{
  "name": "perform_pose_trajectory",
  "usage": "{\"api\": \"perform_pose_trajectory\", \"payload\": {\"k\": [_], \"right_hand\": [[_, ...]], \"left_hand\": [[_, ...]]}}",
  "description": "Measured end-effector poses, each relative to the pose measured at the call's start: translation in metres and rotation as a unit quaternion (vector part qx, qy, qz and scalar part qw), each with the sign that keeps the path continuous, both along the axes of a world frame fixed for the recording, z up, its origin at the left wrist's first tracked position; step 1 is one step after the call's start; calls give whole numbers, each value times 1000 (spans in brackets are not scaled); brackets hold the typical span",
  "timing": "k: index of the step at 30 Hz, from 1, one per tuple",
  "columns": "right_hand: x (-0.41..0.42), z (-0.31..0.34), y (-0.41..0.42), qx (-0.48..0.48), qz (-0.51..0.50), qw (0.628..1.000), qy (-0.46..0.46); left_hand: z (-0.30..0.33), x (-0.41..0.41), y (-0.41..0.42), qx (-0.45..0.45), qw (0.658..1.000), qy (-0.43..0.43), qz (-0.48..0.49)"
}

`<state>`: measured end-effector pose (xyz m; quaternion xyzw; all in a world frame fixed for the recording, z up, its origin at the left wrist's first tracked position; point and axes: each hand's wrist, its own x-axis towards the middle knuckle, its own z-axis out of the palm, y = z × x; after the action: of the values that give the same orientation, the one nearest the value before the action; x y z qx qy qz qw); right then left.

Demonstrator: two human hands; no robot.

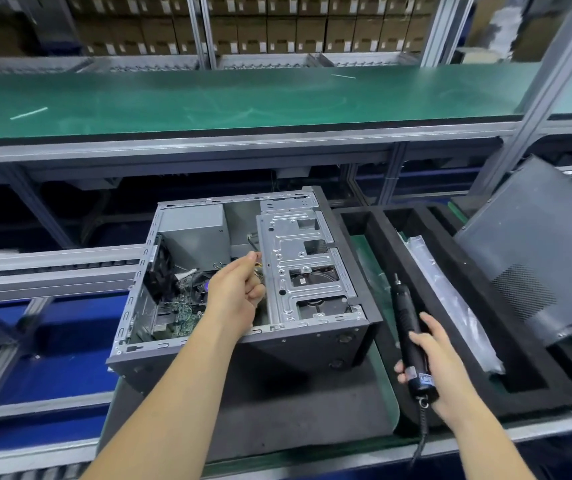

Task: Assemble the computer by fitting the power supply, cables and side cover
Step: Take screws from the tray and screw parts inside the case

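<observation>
Computer case (243, 289) lies open; left hand (239, 289) pinches cables (258, 265), right hand (430, 355) grips screwdriver (407, 317).

The left hand (239, 289) hides its fingertips and the cables inside.

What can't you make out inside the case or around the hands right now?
Head view only:
- Cables the left hand holds: hidden by its fingers; connector unseen.
- Motherboard: partly covered by the left forearm, details too small.
- Screwdriver in right hand: bit tip too small to read.
- Side cover: cut off by the right edge.
</observation>
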<state>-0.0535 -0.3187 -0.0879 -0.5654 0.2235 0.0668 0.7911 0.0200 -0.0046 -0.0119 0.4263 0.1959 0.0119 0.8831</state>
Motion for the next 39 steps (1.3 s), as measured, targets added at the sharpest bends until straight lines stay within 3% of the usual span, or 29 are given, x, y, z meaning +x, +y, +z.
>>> {"api": "perform_pose_trajectory", "payload": {"k": [3,9,14,19,25,30,34,37,39], "right_hand": [[-1,49,12,80,58,989,-112],[11,113,55,80,193,960,-188],[25,130,82,-12,220,958,-185],[34,131,97,-20,265,954,-137],[41,127,88,14,288,948,-133],[39,115,80,54,249,955,-153],[32,106,97,169,160,951,-202],[39,98,117,138,82,959,-232],[47,101,128,70,57,966,-243]], "left_hand": [[1,0,-5,15,1000,0,-21],[5,-2,-9,64,997,-10,-47],[14,-6,-17,-10,999,-34,-26],[44,1,-50,-11,991,-110,-69],[45,4,-63,-17,995,-83,-48],[51,11,-77,-130,991,-27,25],[66,21,-83,-181,982,19,46],[79,26,-88,-196,979,9,51],[82,27,-90,-199,979,-7,49]]}}
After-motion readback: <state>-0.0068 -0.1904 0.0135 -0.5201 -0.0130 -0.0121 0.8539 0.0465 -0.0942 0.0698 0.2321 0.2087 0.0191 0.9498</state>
